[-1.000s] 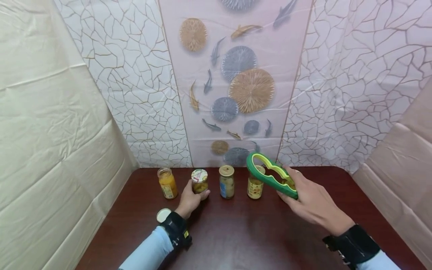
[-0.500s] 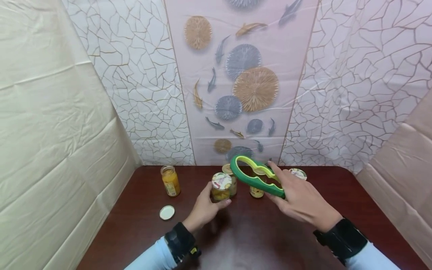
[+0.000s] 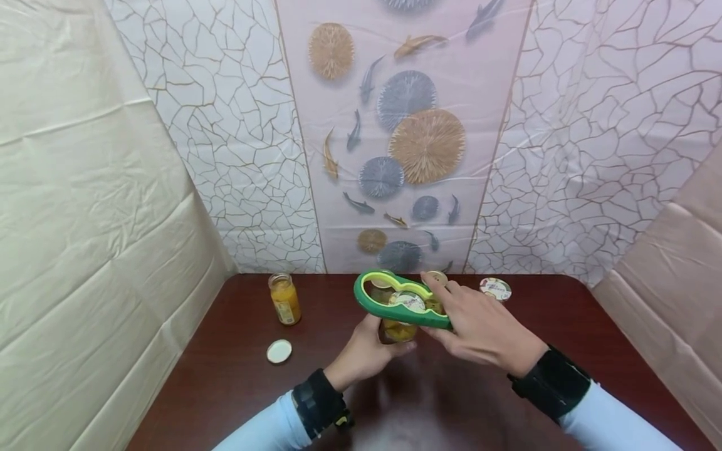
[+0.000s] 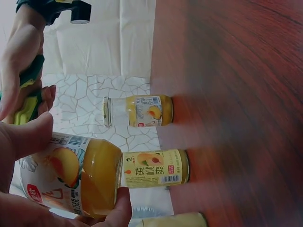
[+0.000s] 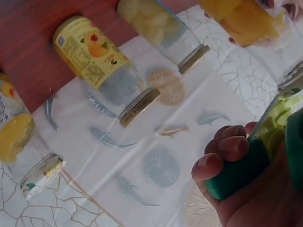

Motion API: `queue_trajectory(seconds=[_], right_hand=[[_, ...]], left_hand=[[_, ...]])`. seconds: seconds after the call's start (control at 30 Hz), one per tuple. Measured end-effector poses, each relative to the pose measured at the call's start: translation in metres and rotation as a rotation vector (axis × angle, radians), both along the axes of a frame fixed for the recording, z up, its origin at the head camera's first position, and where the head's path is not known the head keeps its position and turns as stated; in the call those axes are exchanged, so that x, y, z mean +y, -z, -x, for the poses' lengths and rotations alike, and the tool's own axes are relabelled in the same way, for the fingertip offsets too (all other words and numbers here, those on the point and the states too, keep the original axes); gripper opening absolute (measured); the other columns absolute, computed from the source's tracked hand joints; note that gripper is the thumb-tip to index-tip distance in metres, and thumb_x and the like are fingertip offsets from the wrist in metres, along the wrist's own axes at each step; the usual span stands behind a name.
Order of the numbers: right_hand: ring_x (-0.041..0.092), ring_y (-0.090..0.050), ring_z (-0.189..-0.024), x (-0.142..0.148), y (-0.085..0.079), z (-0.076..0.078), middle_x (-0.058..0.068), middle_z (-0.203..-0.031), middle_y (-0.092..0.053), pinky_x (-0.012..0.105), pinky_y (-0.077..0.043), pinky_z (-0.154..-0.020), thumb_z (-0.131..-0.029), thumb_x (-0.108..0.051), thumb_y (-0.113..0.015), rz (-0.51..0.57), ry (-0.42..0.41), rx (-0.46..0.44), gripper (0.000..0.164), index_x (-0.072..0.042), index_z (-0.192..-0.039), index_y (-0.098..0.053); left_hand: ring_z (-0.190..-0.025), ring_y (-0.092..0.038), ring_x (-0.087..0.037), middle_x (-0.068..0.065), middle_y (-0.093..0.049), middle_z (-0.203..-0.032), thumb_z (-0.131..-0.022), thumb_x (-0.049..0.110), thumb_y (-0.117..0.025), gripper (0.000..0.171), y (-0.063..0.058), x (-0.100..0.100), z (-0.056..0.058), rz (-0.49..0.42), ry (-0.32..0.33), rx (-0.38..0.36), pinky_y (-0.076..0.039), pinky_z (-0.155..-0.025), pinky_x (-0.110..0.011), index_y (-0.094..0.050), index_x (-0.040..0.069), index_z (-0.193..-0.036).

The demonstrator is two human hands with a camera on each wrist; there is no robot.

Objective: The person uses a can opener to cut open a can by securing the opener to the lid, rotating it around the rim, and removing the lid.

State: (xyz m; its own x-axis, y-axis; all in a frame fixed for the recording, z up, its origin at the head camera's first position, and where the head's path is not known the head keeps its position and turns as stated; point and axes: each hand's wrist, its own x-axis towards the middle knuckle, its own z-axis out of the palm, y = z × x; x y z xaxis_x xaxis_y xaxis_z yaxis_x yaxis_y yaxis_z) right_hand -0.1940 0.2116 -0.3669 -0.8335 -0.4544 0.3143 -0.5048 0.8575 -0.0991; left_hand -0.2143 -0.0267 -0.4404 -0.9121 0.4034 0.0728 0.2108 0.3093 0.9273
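Note:
My left hand (image 3: 369,351) grips a glass jar (image 4: 97,177) of yellow fruit, thumb and fingers round its sides. A peach picture shows on its label, and its patterned white lid (image 3: 410,302) is seen through the opener. Over the lid, my right hand (image 3: 485,322) holds a green jar opener (image 3: 389,312) with a lime scalloped inner edge. Fingers curl round its handle end, as the right wrist view shows. The opener's wide loop extends left past the lid in the head view. Part of the held jar is hidden behind the opener and the left hand.
Behind the hands stand a yellow-labelled jar (image 5: 92,52) and a jar of pale fruit (image 5: 154,26), both gold-lidded. Another white-lidded jar (image 3: 495,289) is at back right. An uncapped jar of orange fruit (image 3: 285,302) stands left, a loose lid (image 3: 279,351) in front of it.
My left hand has lifted the white-lidded jar and carried it right, in front of the other jars. My right hand has brought the jar opener left, over that jar's lid.

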Motion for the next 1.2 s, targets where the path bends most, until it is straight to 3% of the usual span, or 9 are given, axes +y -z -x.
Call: queue_trajectory(seconds=[0.17, 0.4, 0.73, 1.0, 1.2], right_hand=[[0.027, -0.072, -0.098, -0.001, 0.0, 0.001, 0.015, -0.125, -0.069, 0.049, -0.06, -0.084, -0.099, -0.059, -0.066, -0.026, -0.004, -0.011, 0.089, -0.017, -0.169, -0.03], [0.022, -0.07, -0.093, -0.005, 0.0, 0.003, 0.014, -0.119, -0.071, 0.043, -0.059, -0.08, -0.1, -0.061, -0.064, -0.046, -0.022, -0.042, 0.091, -0.017, -0.17, -0.025], [0.019, -0.068, -0.086, -0.009, -0.004, 0.001, 0.015, -0.118, -0.072, 0.04, -0.059, -0.076, -0.101, -0.058, -0.063, -0.098, -0.021, -0.122, 0.089, -0.013, -0.17, -0.027], [0.02, -0.067, -0.081, -0.013, -0.005, 0.002, 0.015, -0.11, -0.073, 0.04, -0.059, -0.076, -0.102, -0.06, -0.06, -0.13, -0.045, -0.166, 0.091, -0.01, -0.17, -0.025], [0.025, -0.074, -0.096, -0.011, -0.005, 0.004, 0.017, -0.124, -0.074, 0.046, -0.061, -0.087, -0.102, -0.072, -0.053, -0.083, -0.046, -0.209, 0.096, -0.012, -0.171, -0.022]], left_hand=[[-0.136, -0.062, -0.023, -0.004, -0.059, -0.152, -0.091, 0.028, -0.088, 0.076, 0.001, 0.002, -0.001, -0.023, -0.007, -0.021, -0.056, -0.108, -0.047, -0.048, 0.029, -0.155], [-0.129, -0.065, -0.02, -0.004, -0.062, -0.148, -0.092, 0.027, -0.087, 0.071, 0.004, 0.002, 0.0, -0.06, -0.005, -0.077, -0.06, -0.1, -0.039, -0.051, 0.027, -0.153], [-0.121, -0.066, -0.016, -0.003, -0.066, -0.143, -0.09, 0.034, -0.088, 0.072, 0.014, -0.002, 0.002, -0.004, 0.004, -0.023, -0.059, -0.094, -0.035, -0.052, 0.027, -0.152], [-0.117, -0.065, -0.016, -0.003, -0.066, -0.141, -0.091, 0.038, -0.087, 0.073, 0.021, -0.003, 0.0, 0.054, 0.002, -0.023, -0.057, -0.095, -0.036, -0.051, 0.023, -0.153], [-0.133, -0.061, -0.019, -0.003, -0.058, -0.153, -0.095, 0.042, -0.082, 0.079, 0.016, -0.003, 0.001, 0.091, 0.033, 0.038, -0.054, -0.109, -0.046, -0.041, 0.026, -0.161]])
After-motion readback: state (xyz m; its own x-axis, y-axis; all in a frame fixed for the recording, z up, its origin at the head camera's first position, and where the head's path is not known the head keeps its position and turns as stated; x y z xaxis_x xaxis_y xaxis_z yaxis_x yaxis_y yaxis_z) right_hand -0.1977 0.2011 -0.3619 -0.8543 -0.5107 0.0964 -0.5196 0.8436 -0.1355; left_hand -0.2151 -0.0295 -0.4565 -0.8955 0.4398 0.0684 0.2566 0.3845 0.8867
